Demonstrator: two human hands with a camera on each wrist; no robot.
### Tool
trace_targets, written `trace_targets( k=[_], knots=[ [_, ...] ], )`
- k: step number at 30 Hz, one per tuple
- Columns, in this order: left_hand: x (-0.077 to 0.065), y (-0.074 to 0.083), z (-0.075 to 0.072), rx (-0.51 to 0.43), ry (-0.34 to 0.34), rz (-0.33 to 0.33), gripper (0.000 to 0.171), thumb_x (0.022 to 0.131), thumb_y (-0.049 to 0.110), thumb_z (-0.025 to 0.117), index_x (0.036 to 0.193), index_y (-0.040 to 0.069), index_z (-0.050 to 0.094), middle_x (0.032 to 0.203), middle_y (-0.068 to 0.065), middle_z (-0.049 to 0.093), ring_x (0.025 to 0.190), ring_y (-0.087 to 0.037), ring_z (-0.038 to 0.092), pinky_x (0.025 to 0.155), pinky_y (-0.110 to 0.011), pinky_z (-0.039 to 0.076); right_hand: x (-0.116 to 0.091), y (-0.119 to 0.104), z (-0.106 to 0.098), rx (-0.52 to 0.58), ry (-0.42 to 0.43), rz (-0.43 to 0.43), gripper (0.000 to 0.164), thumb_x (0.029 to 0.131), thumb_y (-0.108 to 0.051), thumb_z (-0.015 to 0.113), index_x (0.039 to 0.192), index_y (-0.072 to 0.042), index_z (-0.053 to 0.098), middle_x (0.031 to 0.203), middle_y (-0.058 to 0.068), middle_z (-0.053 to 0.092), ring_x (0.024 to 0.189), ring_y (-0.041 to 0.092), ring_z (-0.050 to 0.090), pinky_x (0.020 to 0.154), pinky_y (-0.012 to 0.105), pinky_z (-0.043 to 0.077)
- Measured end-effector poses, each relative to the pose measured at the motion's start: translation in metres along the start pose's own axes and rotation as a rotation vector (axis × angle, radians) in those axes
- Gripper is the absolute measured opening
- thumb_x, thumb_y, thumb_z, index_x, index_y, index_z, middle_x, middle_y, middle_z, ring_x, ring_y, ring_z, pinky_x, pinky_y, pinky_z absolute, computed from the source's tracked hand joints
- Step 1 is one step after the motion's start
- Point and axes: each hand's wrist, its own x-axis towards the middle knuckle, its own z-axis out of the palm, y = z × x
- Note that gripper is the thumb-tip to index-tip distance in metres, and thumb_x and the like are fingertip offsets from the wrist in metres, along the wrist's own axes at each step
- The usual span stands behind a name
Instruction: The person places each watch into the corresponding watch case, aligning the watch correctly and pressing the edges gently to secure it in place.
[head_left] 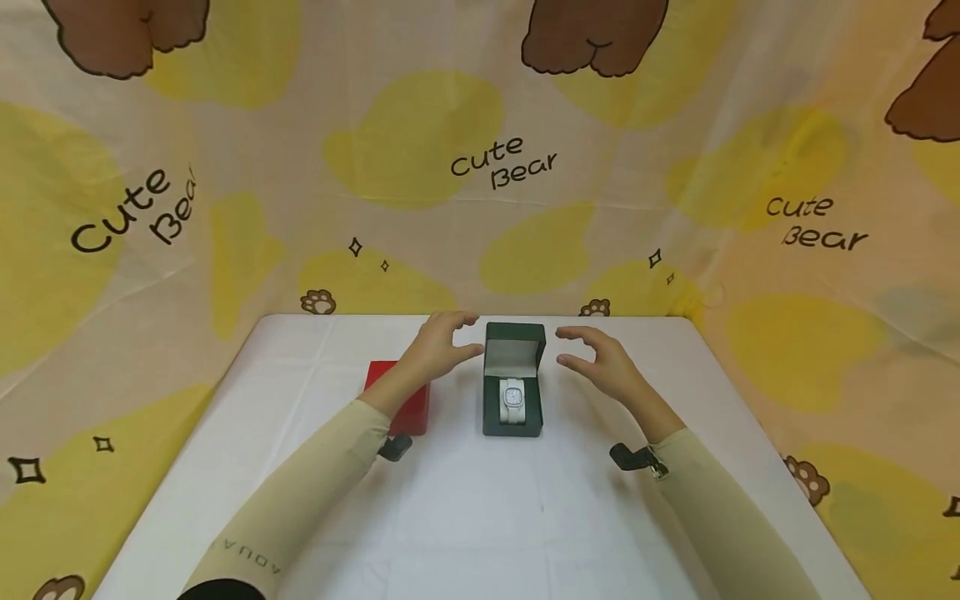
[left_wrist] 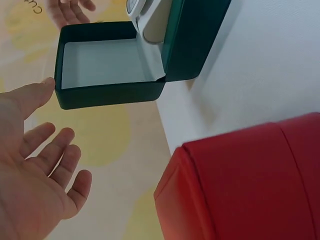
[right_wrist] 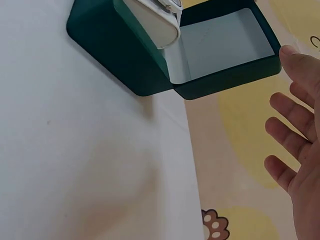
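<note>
The room was brightly and evenly lit, seemingly from overhead, with only soft, faint shadows beside the green box (head_left: 513, 417) on the white table (head_left: 480, 517). No harsh glare showed. The head view bowed at its edges; wrist views looked slightly soft up close.

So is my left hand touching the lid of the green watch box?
Apart. The left wrist view shows bare backdrop between the left hand's fingers and the green box lid; the head view shows that gap too.

"Cute Bear" is printed three times across the backdrop cloth (head_left: 480, 233), in dark letters. The left sleeve (head_left: 300, 492) carries pale lettering reading "AQUA".
</note>
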Motion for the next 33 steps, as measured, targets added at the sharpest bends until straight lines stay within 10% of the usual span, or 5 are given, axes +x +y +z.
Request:
trace_targets(
  k=[33],
  knots=[
    [0.018,-0.007,0.014,-0.122,-0.048,0.053,0.041,0.098,0.028,0.071,0.136,0.013,0.064,0.131,-0.005,0.067,0.126,-0.028,0.058,0.108,-0.048,0.046,0.031,-0.009,0.011,0.000,-0.014,0.025,0.041,0.097,-0.028,0.072,0.136,-0.017,0.064,0.129,0.006,0.070,0.128,0.031,0.060,0.110,0.060,0.039]
  ],
)
